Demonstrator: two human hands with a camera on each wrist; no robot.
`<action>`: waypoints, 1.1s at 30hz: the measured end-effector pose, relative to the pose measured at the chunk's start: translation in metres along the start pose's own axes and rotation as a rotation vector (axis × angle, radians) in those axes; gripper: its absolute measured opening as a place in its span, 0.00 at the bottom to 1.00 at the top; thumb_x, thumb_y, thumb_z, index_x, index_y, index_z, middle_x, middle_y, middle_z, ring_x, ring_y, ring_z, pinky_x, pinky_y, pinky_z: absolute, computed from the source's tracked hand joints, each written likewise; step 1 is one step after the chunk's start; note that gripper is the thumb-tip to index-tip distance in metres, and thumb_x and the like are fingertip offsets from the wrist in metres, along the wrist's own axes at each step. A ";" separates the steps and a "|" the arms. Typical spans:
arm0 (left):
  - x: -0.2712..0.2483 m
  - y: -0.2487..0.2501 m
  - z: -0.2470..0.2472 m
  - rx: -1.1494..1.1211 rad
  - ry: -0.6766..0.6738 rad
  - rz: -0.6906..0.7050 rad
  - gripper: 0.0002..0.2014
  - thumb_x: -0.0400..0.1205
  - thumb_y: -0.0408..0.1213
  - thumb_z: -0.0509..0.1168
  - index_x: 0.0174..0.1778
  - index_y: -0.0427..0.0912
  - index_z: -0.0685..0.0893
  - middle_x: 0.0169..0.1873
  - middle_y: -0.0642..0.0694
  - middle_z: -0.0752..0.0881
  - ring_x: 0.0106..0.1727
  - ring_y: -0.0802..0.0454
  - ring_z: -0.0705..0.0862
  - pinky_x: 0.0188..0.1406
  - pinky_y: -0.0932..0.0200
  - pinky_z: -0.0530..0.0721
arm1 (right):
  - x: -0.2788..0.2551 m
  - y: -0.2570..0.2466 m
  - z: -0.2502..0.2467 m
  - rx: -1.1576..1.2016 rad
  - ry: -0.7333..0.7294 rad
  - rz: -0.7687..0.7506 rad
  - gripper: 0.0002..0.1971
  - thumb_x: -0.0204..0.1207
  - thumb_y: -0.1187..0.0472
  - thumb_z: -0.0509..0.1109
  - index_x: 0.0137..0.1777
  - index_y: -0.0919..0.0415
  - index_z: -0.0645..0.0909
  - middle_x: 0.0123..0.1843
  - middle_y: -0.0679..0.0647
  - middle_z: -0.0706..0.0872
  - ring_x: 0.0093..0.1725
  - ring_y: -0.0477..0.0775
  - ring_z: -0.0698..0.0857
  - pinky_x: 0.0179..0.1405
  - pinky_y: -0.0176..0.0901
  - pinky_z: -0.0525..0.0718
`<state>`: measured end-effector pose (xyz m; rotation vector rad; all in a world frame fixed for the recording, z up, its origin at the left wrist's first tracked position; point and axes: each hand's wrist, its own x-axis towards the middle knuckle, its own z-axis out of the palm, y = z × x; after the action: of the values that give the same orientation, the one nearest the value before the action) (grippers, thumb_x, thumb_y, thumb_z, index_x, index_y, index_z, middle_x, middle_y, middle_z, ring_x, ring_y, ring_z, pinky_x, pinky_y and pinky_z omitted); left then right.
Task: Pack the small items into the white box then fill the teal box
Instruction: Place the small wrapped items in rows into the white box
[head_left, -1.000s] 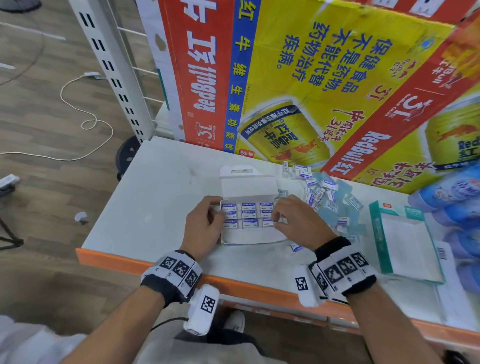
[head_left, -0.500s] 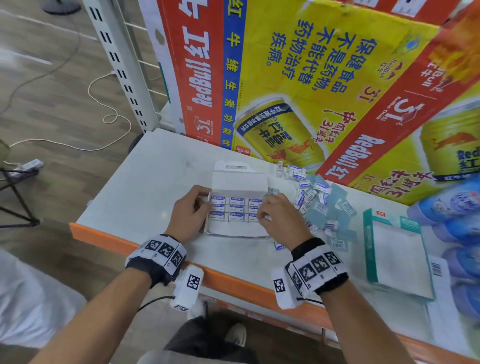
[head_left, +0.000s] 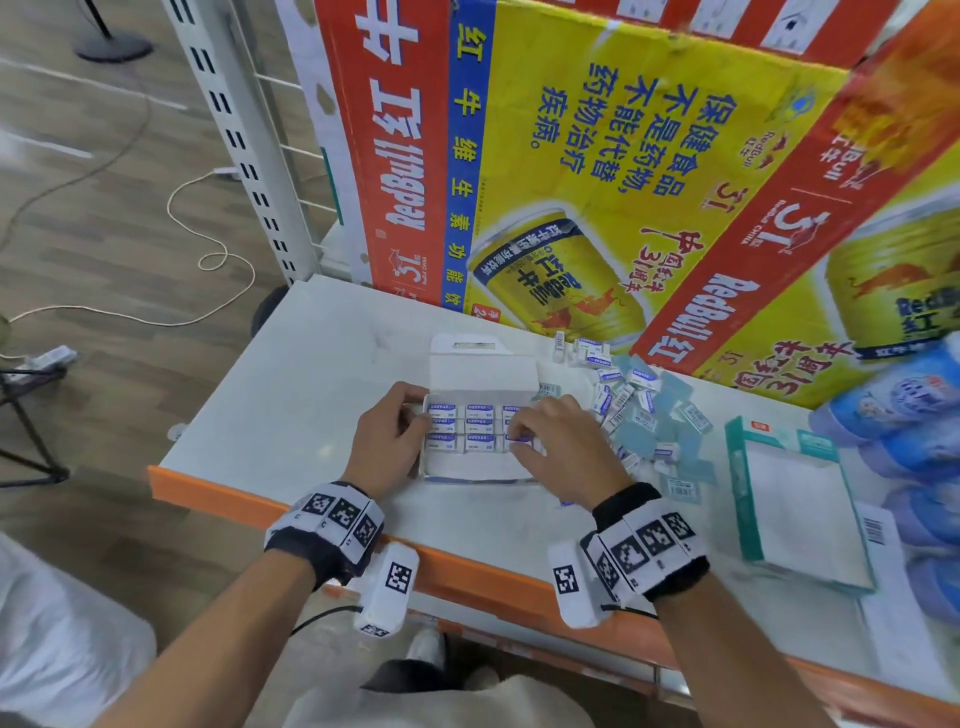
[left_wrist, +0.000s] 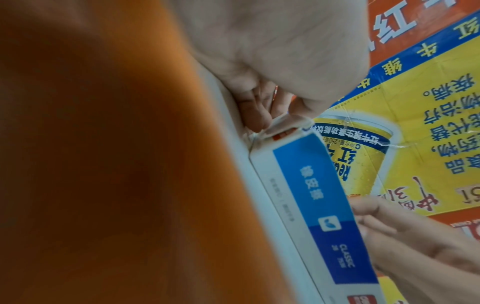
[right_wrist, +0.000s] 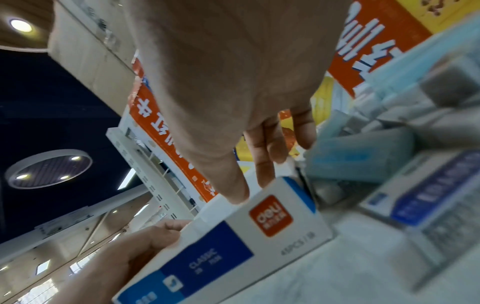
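Note:
The white box lies open mid-table with its lid standing up at the back. Rows of small erasers fill it. My left hand grips the box's left end, thumb on the rim; the left wrist view shows its fingers at the box's corner. My right hand is curled over the right end and pinches a small eraser down among the rows. Its fingertips reach over the box wall. The teal box lies flat at the right.
A pile of loose erasers lies just right of the white box. Blue packs are stacked at the far right. A big printed carton walls the back. The table's orange front edge runs under my wrists.
My head view has swung, so the table sits differently in frame. Both hands have stayed on the white box; the right fingers have shifted slightly over the right-hand erasers.

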<state>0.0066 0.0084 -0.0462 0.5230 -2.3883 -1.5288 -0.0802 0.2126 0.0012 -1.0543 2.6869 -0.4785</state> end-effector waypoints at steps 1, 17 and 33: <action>0.001 -0.001 0.000 0.000 0.001 0.006 0.08 0.80 0.30 0.61 0.51 0.46 0.80 0.34 0.46 0.87 0.31 0.50 0.85 0.26 0.67 0.80 | 0.000 -0.004 0.000 -0.022 -0.009 -0.011 0.08 0.80 0.51 0.62 0.55 0.46 0.81 0.49 0.46 0.75 0.57 0.50 0.70 0.53 0.47 0.66; 0.003 -0.007 -0.001 0.053 -0.020 0.042 0.10 0.80 0.31 0.61 0.51 0.50 0.79 0.36 0.48 0.87 0.36 0.61 0.82 0.32 0.75 0.74 | -0.007 -0.015 -0.002 0.163 0.025 -0.026 0.13 0.83 0.59 0.60 0.63 0.52 0.83 0.49 0.50 0.78 0.57 0.52 0.73 0.60 0.45 0.72; 0.000 -0.001 -0.007 0.088 -0.079 0.016 0.16 0.82 0.34 0.61 0.67 0.44 0.76 0.51 0.45 0.87 0.41 0.46 0.85 0.44 0.46 0.86 | -0.061 0.023 0.000 0.003 -0.105 0.136 0.14 0.69 0.58 0.75 0.55 0.51 0.83 0.50 0.47 0.74 0.53 0.47 0.68 0.55 0.44 0.71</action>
<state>0.0095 0.0021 -0.0446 0.4694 -2.5223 -1.4690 -0.0503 0.2706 -0.0021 -0.8632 2.6415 -0.3906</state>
